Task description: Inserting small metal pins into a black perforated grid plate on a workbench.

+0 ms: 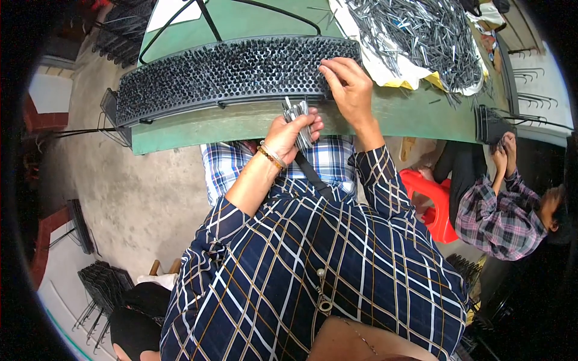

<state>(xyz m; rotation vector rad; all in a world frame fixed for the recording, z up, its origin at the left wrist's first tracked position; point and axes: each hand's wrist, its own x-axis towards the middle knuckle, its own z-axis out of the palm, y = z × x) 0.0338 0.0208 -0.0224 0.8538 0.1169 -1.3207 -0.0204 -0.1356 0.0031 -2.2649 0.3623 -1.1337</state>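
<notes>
A long black rack (pixel 229 75) full of small holes, many with dark pieces in them, lies across the green table (pixel 180 133) in front of me. My left hand (pixel 282 137) is closed around a bundle of thin silvery metal strips (pixel 304 133) just below the rack's near edge. At the rack's right end, my right hand (pixel 354 93) has thumb and fingertips pinched together over the holes. Whatever sits between those fingertips is too small or hidden to make out.
Loose metal strips (pixel 415 39) are heaped on a white sack at the right. Another person in a plaid shirt (pixel 500 225) handles a black rack beyond the red stool (pixel 426 198). Someone in black (pixel 141 307) is at lower left. Black racks (pixel 120 36) are stacked behind the table.
</notes>
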